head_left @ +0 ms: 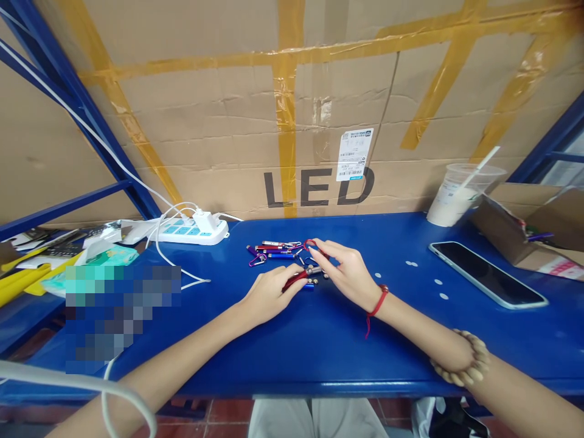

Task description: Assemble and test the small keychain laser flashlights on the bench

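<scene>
My left hand (269, 295) rests on the blue table (319, 347), fingers closed around a small red keychain flashlight (295, 280). My right hand (347, 269) meets it from the right, fingertips pinching the flashlight's silver end (314, 271), with a red carabiner clip (311, 244) sticking up behind the fingers. Just beyond the hands lies a small heap of several more keychain flashlights (274, 249), red, blue and purple, with their clips. A red string bracelet and a beaded bracelet are on my right wrist and forearm.
A white power strip (194, 231) with a charger and cables lies at the back left. A phone (486, 274) lies screen up on the right, with small white discs (412, 264) beside it. A plastic cup with straw (458, 194) and an open cardboard box (533, 234) stand back right. Taped cardboard forms the back wall.
</scene>
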The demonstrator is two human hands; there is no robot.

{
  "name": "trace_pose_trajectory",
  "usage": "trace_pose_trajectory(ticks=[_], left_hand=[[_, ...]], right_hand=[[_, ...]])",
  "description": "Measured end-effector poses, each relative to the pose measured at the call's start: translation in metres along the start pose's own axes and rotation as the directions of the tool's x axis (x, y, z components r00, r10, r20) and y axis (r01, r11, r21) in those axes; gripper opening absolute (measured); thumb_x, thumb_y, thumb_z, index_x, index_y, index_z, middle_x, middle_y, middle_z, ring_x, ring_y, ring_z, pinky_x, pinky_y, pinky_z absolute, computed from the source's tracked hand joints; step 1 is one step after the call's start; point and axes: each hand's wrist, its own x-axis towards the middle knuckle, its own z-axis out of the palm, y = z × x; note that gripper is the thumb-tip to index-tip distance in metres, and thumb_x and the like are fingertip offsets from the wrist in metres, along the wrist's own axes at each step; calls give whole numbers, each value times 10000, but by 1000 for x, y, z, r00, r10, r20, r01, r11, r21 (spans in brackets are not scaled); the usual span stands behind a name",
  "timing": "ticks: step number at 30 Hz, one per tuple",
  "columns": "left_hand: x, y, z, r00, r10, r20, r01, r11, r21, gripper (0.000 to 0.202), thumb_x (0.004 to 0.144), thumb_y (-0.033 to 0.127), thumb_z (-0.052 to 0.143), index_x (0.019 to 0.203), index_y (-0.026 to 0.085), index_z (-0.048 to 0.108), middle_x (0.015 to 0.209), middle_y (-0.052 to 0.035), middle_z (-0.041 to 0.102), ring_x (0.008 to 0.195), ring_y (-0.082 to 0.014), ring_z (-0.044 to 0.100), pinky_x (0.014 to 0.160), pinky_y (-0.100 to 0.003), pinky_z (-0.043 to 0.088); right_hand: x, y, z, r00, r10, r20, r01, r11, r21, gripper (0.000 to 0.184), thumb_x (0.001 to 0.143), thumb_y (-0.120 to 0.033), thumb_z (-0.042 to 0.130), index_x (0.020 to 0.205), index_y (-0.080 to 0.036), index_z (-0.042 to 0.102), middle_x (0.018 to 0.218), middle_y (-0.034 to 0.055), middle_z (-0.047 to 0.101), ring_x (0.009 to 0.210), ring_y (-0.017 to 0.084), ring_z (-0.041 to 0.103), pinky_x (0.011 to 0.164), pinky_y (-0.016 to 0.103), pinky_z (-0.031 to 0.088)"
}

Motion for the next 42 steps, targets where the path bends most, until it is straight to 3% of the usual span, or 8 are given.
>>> trace_pose_trajectory(ticks=[6,10,16,19,23,27,34,42], left_hand=[[2,-1,-7,989,-116,-96,116,993,-4,299,908,422,359,1051,239,547,962,-8,658,874,-172,620,775,-272,464],[3,-5,-6,982,-142,-129,144,990,8,308,904,418,371,1071,232,552,970,-37,610,925,-188,592,799,-300,461],[3,-8,-4,964,-171,-204,162,985,-59,274,871,427,427,923,201,573,849,-26,509,727,-138,566,693,-265,479],[3,-7,-4,964,-152,-218,136,987,-90,252,876,406,424,944,206,561,880,-26,500,729,-128,559,688,-257,480],[1,-5,-3,974,-74,-214,68,997,-34,245,884,382,417,984,218,570,838,-21,496,771,-147,551,704,-271,474],[-1,-3,0,982,-11,-187,23,998,60,262,899,379,391,986,218,579,774,-15,496,756,-155,542,679,-266,461],[-1,0,5,979,-12,-205,55,976,210,289,922,363,342,982,211,581,709,-14,500,702,-155,538,630,-249,443],[-1,2,4,983,-56,-176,79,988,131,301,920,367,350,1041,248,599,723,-13,535,703,-145,555,629,-231,446]], right_hand=[[9,30,-17,958,200,203,-101,905,-413,313,936,-262,378,1005,-154,665,783,72,668,707,188,619,596,255,419],[9,36,-21,918,359,169,-186,765,-616,292,923,-248,394,958,-201,681,890,77,692,769,208,641,534,248,390],[9,36,-22,897,403,183,-189,722,-665,239,871,-239,486,803,-216,713,787,71,693,696,201,639,485,242,368],[9,30,-18,935,299,193,-163,841,-515,321,893,-354,463,757,-210,716,844,61,682,754,182,628,544,241,417],[7,11,-8,950,238,201,-251,967,43,393,860,-469,473,790,-172,721,728,41,678,615,140,597,528,234,454],[3,-4,3,920,312,239,-383,846,369,335,727,-459,640,783,-141,728,699,43,688,548,124,574,476,225,474],[-1,-8,12,765,569,301,-624,541,564,351,598,-434,743,769,-127,735,669,43,688,544,108,592,458,208,520],[-4,-14,15,779,580,240,-584,529,616,336,588,-423,749,763,-137,727,700,58,691,635,166,649,434,213,551]])
